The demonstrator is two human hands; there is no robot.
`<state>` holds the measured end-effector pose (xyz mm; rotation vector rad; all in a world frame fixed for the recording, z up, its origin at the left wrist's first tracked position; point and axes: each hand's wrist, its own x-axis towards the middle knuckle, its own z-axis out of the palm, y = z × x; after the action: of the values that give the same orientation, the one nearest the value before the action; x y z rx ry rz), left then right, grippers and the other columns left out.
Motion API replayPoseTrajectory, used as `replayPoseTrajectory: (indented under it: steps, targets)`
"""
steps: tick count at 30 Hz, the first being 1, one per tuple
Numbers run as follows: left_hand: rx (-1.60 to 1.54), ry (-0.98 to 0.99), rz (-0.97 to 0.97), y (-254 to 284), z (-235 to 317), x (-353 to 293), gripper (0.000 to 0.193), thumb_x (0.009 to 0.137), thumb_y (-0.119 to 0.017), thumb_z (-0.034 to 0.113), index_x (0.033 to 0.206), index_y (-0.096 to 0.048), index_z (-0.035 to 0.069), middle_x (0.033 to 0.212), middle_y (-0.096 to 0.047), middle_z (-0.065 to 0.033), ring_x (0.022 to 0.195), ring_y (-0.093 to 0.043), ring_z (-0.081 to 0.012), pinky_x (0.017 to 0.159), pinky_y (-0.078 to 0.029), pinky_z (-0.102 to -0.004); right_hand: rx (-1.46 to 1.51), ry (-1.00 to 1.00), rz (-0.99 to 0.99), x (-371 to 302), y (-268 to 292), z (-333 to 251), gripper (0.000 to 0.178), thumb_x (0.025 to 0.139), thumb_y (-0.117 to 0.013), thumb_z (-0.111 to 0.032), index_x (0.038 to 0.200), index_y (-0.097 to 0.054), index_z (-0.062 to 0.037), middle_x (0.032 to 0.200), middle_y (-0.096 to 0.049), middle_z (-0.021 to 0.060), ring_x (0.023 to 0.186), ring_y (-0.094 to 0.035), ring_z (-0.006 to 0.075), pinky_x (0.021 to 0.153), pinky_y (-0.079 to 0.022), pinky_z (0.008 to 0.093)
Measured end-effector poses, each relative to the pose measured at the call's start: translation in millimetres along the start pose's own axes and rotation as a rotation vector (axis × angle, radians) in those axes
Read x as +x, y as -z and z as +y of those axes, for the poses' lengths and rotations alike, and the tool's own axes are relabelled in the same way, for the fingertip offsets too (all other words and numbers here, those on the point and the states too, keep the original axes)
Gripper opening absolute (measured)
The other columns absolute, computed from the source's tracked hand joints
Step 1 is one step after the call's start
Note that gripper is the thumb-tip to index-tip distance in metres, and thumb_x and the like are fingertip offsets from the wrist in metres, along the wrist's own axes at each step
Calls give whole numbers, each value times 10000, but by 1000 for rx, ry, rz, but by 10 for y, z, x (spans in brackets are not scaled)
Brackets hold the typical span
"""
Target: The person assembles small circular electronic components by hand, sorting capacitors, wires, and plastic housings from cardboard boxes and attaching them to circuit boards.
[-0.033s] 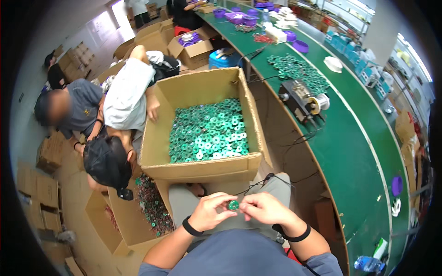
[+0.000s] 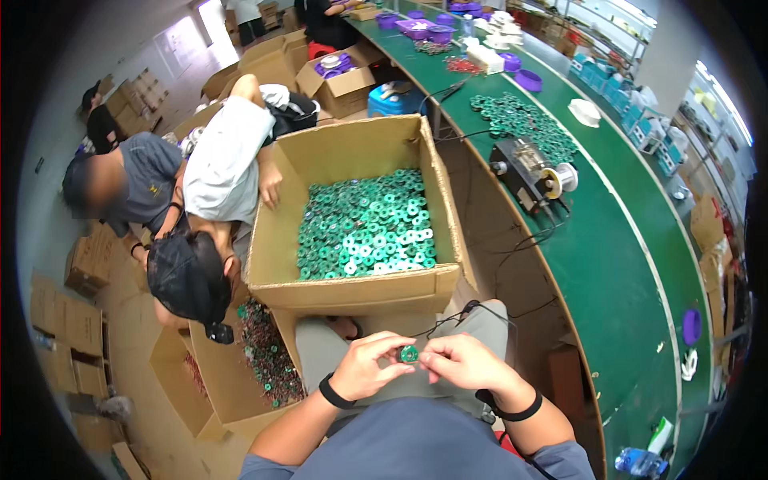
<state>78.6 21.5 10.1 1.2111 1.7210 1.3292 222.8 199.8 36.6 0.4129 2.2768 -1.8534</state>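
My left hand (image 2: 369, 366) pinches a small round green circuit board (image 2: 409, 354) between thumb and fingertips, above my lap. Close against the board's right edge, the thumb and fingers of my right hand (image 2: 464, 362) are pressed together; whatever they grip is too small to make out. Beyond my knees stands a large open cardboard box (image 2: 352, 298). A thick layer of green ring-shaped circuit boards (image 2: 364, 228) covers its bottom.
To the right runs a long green workbench (image 2: 616, 280) carrying a black soldering device (image 2: 520, 172) with a wire spool, and a pile of green boards (image 2: 524, 124). Two people (image 2: 224, 164) bend close on the left. Below them sits a carton (image 2: 232, 400) of mixed parts. Black cables (image 2: 512, 250) hang from the bench.
The whole view has shifted very slightly. Both hands keep the same grip at the green circuit board.
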Motion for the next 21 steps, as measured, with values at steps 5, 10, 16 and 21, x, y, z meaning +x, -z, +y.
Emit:
replayPoseTrajectory:
  steps: [5, 10, 16, 21]
  targets:
    - [37, -24, 107, 40, -39, -8, 400, 782, -807, 46, 1153, -667, -11, 1026, -677, -103, 821, -661, -168, 752, -554, -290, -109, -7, -25, 26, 0, -147, 224, 992, -575, -227, 898, -671, -49, 659, -683, 56, 572, -638, 153, 560, -481, 315]
    - [-71, 2, 145, 51, -90, -99, 393, 795, -799, 45, 1162, -669, -10, 1060, -683, -108, 876, -680, -173, 799, -562, -298, -79, 1, 40, 57, -96, -158, 154, 994, -563, -167, 973, -643, -37, 694, -689, 85, 642, -680, 191, 603, -508, 321]
    - [-674, 247, 113, -1, -93, -205, 393, 839, -731, -59, 1221, -641, -36, 1157, -653, -93, 997, -654, -164, 888, -568, -310, -68, 91, 111, 39, -128, -119, 123, 979, -580, -131, 973, -640, -24, 736, -700, 103, 670, -695, 214, 630, -528, 332]
    - [-587, 190, 15, 99, -116, -226, 465, 840, -699, -113, 1288, -595, -39, 1228, -622, -109, 1080, -638, -173, 913, -567, -320, -34, 130, 116, 54, -168, -154, 116, 969, -600, -146, 962, -638, -36, 748, -698, 110, 688, -702, 268, 618, -522, 350]
